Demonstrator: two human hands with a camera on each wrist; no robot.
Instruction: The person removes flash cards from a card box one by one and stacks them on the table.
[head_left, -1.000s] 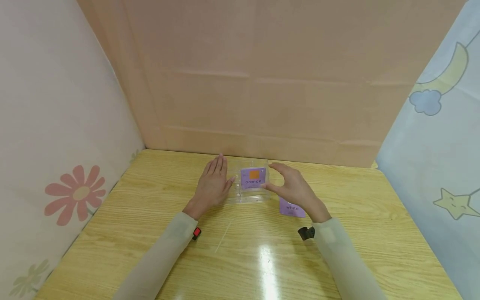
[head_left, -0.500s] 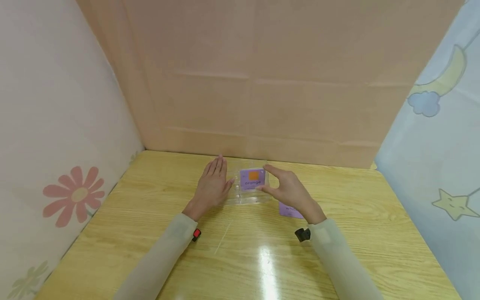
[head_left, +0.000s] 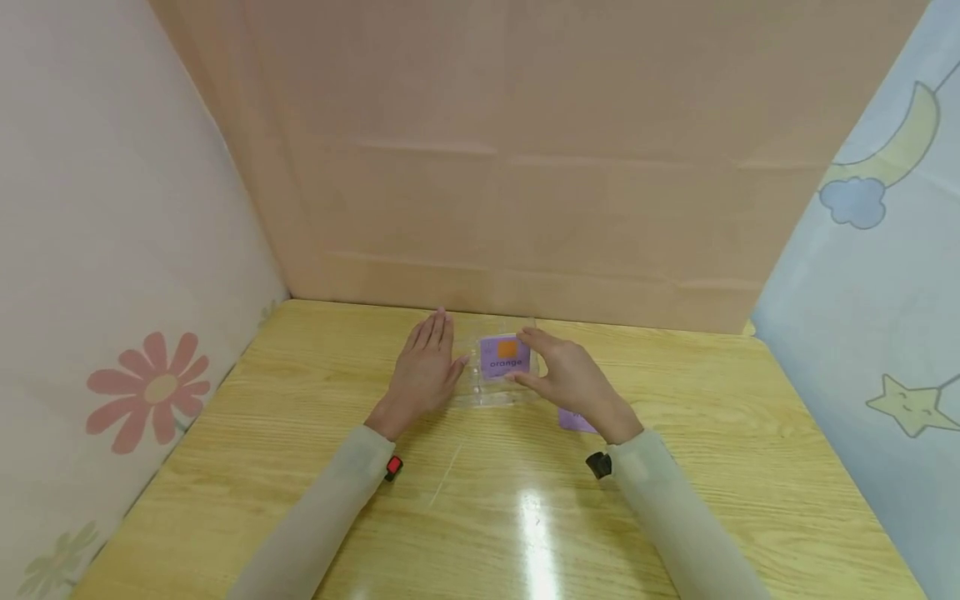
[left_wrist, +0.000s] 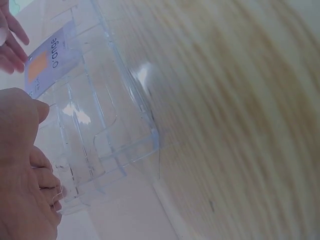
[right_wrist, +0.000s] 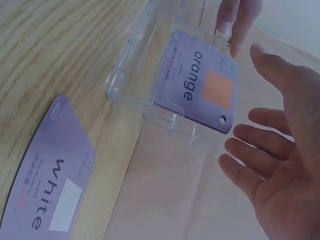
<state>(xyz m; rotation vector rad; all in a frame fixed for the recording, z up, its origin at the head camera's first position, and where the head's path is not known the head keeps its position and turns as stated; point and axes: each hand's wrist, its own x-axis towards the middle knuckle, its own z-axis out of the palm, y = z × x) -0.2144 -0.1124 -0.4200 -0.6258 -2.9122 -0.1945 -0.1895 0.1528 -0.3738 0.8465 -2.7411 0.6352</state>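
Both hands beside the clear box [head_left: 495,398], with the orange card in it.
The left hand [head_left: 422,375] lies with its fingers straight along the box's left side, thumb over it; the right hand [head_left: 573,379] is uncurled, thumb and fingers spread just beside the right edge of the orange card [head_left: 497,367], gripping nothing. The white card [right_wrist: 47,170] lies on the table [head_left: 712,400], right of the box, partly hidden by the right hand in the head view.

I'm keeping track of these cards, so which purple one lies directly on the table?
The card reading "white": it lies on the table, while the card reading "orange" is at the clear plastic holder.
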